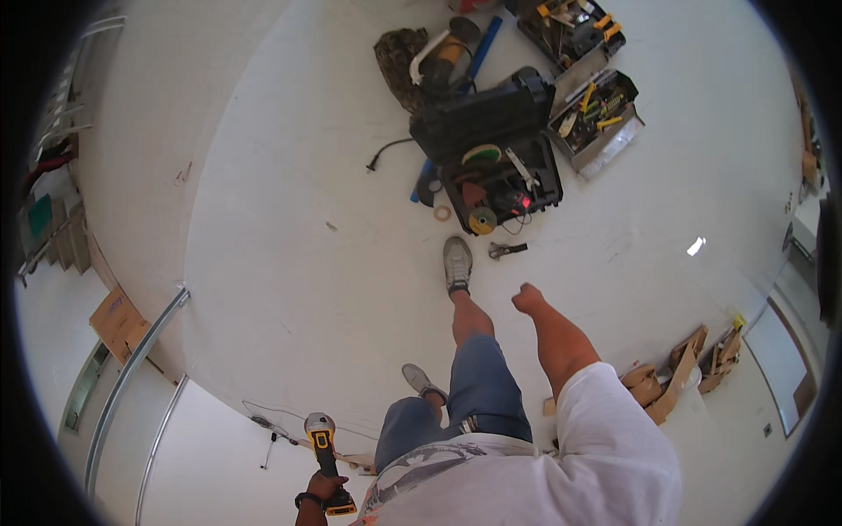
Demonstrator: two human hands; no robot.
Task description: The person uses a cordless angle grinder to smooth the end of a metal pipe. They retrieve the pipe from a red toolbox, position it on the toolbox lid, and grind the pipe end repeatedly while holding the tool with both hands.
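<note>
Down at the lower left, my left hand [324,487] is wrapped around the black handle of a yellow and black cordless angle grinder [323,438]. Its round head points up and away, and its battery end sits below my fingers. My right hand [527,299] hangs in front of me over the pale floor, fingers curled, with nothing visible in it. Nearest to that hand lies a small dark clamp-like tool [507,251] on the floor. Just beyond it stands an open black tool case [548,180] holding discs, a red-lit tool and a cord.
Two open toolboxes [605,158] [605,35] full of hand tools stand beyond the case. A camouflage bag [395,66] and a blue bar [487,48] lie near it. Cardboard [675,390] is piled at right; a metal rail [132,368] and carton [118,320] are at left.
</note>
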